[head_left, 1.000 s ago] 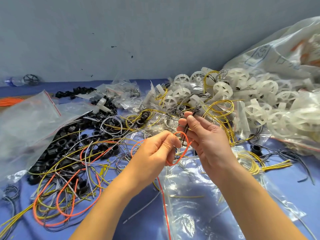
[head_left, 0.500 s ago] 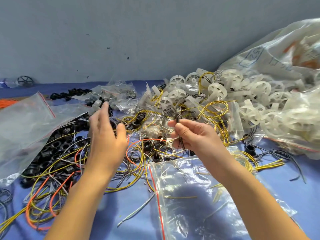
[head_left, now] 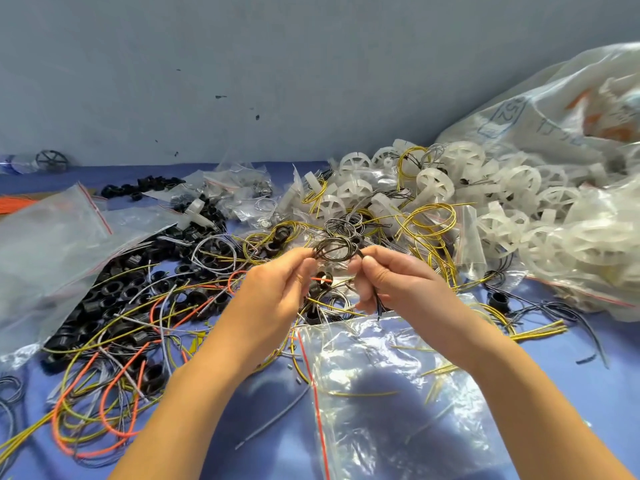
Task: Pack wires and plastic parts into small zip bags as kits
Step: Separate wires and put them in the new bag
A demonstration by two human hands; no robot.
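Note:
A small coil of thin black wire (head_left: 335, 249) is pinched between both hands above the pile. My left hand (head_left: 277, 289) grips its left side with fingertips, and my right hand (head_left: 391, 284) grips its right side, with loose black wire ends hanging below the palm. A clear zip bag (head_left: 398, 393) with a red seal strip lies flat on the blue cloth just below my hands. Orange, yellow and grey wires (head_left: 114, 403) sprawl at lower left over black plastic rings (head_left: 114, 296). White plastic wheels (head_left: 512, 209) are heaped at the right.
A large clear bag (head_left: 45, 244) lies at the left, and a big bag of white parts (head_left: 571, 109) at the right. Several small filled zip bags (head_left: 239, 188) sit near the grey wall. Yellow wire coils (head_left: 429, 223) lie beyond my right hand.
My left hand let go of the orange wire loop, swung out left over the black rings, then came back. Both hands now hold the black wire coil between them.

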